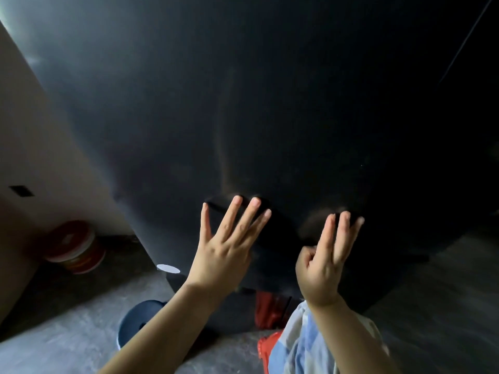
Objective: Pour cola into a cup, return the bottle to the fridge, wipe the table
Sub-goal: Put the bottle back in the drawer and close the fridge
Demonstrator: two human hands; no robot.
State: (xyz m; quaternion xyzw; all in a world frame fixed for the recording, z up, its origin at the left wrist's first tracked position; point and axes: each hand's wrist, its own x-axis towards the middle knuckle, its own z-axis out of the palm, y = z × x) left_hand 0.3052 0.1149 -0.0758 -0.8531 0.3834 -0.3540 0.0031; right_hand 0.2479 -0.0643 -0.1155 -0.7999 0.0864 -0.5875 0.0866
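Note:
A tall black fridge door (pixel 270 103) fills most of the view, closed. My left hand (pixel 226 247) is flat against it with fingers spread and straight. My right hand (pixel 326 265) reaches to the door beside it, three fingers straight on the surface, the index finger and thumb curled in. Neither hand holds anything. No cola bottle, cup or table shows in this view.
A beige wall (pixel 40 147) stands to the left of the fridge. On the grey floor (pixel 67 333) sit a red and white bucket (pixel 78 249), a blue bin (pixel 137 322) near my left forearm, and a red object (pixel 266 309) low between my arms.

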